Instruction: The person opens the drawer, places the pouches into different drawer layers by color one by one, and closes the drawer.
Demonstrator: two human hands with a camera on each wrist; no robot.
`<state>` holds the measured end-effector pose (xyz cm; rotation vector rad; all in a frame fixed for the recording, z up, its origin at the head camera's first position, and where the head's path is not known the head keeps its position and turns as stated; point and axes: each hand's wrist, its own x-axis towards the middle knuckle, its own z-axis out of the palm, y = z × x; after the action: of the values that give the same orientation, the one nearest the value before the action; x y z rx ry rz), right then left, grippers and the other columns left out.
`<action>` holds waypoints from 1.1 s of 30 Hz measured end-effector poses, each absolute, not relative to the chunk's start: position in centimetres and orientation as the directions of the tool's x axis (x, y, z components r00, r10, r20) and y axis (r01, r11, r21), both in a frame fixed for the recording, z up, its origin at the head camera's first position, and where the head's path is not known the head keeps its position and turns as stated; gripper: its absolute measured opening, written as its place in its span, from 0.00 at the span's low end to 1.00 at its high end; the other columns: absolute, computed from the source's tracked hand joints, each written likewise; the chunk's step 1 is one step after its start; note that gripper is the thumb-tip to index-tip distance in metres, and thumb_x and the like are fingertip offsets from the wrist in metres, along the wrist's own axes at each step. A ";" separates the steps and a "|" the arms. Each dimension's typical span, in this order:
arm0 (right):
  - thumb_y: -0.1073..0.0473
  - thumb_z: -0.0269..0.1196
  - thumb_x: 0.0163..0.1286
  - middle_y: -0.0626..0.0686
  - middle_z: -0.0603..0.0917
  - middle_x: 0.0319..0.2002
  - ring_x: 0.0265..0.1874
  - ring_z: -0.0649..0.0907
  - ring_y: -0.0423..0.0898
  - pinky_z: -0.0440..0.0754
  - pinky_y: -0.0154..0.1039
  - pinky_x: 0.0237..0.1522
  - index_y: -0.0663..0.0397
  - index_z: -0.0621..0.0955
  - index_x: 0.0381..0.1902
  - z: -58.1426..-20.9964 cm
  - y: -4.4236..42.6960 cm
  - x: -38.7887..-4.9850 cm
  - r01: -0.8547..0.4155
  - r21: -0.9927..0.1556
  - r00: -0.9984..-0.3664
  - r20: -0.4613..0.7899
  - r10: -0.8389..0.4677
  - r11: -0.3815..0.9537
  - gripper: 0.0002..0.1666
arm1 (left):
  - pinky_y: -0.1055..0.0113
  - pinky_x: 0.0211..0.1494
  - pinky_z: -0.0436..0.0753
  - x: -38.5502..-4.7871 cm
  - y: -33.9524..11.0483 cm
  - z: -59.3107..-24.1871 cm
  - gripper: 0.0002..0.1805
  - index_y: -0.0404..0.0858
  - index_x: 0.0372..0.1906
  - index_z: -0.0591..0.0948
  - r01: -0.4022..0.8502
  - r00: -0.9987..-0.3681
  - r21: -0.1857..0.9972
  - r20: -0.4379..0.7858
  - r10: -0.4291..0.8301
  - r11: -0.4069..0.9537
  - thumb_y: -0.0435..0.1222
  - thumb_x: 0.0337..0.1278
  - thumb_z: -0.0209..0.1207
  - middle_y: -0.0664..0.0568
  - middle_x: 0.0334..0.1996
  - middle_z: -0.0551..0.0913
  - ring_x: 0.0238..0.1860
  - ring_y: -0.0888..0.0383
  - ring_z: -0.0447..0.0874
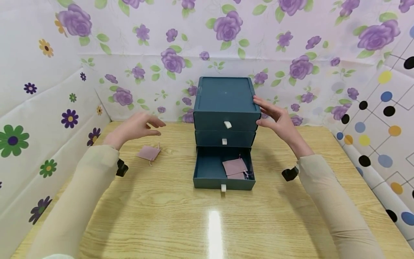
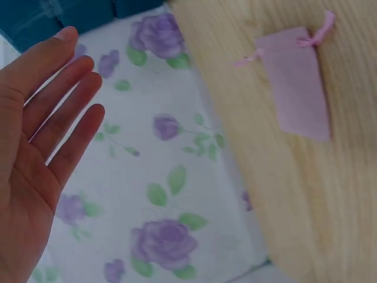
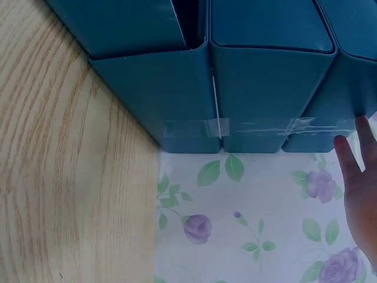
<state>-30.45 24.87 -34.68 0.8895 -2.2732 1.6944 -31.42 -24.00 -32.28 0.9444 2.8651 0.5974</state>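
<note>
A dark blue unit of stacked drawers stands on the table, its bottom drawer pulled out. Inside that drawer, toward its right side, lie pink drawstring pouches. My right hand rests its fingertips against the right side of the top drawer box, fingers extended; in the right wrist view only part of this hand shows. My left hand hovers over the table with relaxed fingers and holds nothing. Just beyond it, one pink drawstring pouch lies flat on the wood.
Behind the unit hangs a flowered cloth, with patterned sheets on both sides. White pull tabs stick out from the drawer fronts. Clear tape joins the boxes along their side. The wooden table extends toward me.
</note>
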 end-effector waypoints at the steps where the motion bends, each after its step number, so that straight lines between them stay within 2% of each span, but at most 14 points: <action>1: 0.68 0.64 0.68 0.45 0.67 0.75 0.75 0.64 0.40 0.63 0.46 0.77 0.48 0.70 0.72 -34.7 24.9 -30.5 -0.551 -0.816 -0.808 0.469 -0.358 0.174 0.36 | 0.50 0.55 0.85 -31.6 -24.4 -32.8 0.18 0.39 0.55 0.84 0.552 -0.816 0.375 0.057 0.576 0.745 0.35 0.60 0.66 0.42 0.53 0.86 0.54 0.43 0.85; 6: 0.68 0.64 0.68 0.45 0.67 0.75 0.75 0.64 0.40 0.60 0.53 0.77 0.48 0.70 0.72 -34.8 24.9 -30.5 -0.549 -0.817 -0.809 0.467 -0.356 0.175 0.36 | 0.49 0.55 0.85 -32.0 -25.9 -35.2 0.19 0.37 0.57 0.83 0.511 -0.844 0.358 0.040 0.534 0.782 0.36 0.60 0.66 0.41 0.53 0.85 0.54 0.42 0.84; 13: 0.69 0.63 0.67 0.45 0.67 0.75 0.75 0.65 0.40 0.60 0.53 0.77 0.48 0.70 0.72 -34.7 24.8 -30.6 -0.545 -0.818 -0.815 0.466 -0.345 0.182 0.37 | 0.47 0.56 0.84 -32.4 -27.2 -38.0 0.21 0.38 0.58 0.83 0.448 -0.875 0.431 0.029 0.484 0.783 0.36 0.60 0.66 0.38 0.56 0.84 0.56 0.39 0.82; 17: 0.69 0.63 0.68 0.45 0.67 0.75 0.75 0.65 0.40 0.60 0.54 0.77 0.47 0.70 0.73 -34.7 24.8 -30.5 -0.542 -0.820 -0.817 0.462 -0.345 0.186 0.37 | 0.42 0.58 0.81 -32.1 -27.7 -39.1 0.21 0.36 0.60 0.81 0.434 -0.873 0.454 0.000 0.487 0.778 0.34 0.62 0.64 0.35 0.59 0.80 0.60 0.36 0.78; 22: 0.67 0.64 0.68 0.44 0.67 0.75 0.75 0.65 0.39 0.59 0.56 0.77 0.46 0.70 0.72 -34.7 24.7 -30.5 -0.546 -0.817 -0.814 0.463 -0.351 0.188 0.36 | 0.37 0.65 0.75 -31.6 -28.1 -40.1 0.21 0.36 0.62 0.80 0.393 -0.881 0.473 -0.053 0.471 0.789 0.36 0.65 0.61 0.35 0.64 0.77 0.66 0.34 0.72; 25: 0.67 0.64 0.68 0.45 0.66 0.75 0.75 0.65 0.39 0.58 0.59 0.77 0.47 0.70 0.72 -34.7 24.7 -30.5 -0.549 -0.818 -0.809 0.468 -0.355 0.173 0.36 | 0.35 0.67 0.71 -31.3 -28.3 -40.5 0.22 0.37 0.62 0.80 0.381 -0.879 0.483 -0.076 0.472 0.788 0.36 0.64 0.63 0.36 0.65 0.76 0.68 0.34 0.70; 33: 0.66 0.64 0.68 0.45 0.66 0.75 0.75 0.64 0.39 0.58 0.58 0.77 0.48 0.70 0.72 -34.6 24.7 -30.4 -0.548 -0.822 -0.807 0.471 -0.358 0.153 0.36 | 0.35 0.67 0.70 -31.0 -28.6 -41.3 0.26 0.36 0.61 0.80 0.396 -0.861 0.502 -0.087 0.501 0.769 0.34 0.56 0.68 0.35 0.63 0.76 0.66 0.33 0.70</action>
<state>-30.38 24.74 -34.60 0.8959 -2.2548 1.7249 -30.96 -28.63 -41.28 0.7065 2.7474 0.7086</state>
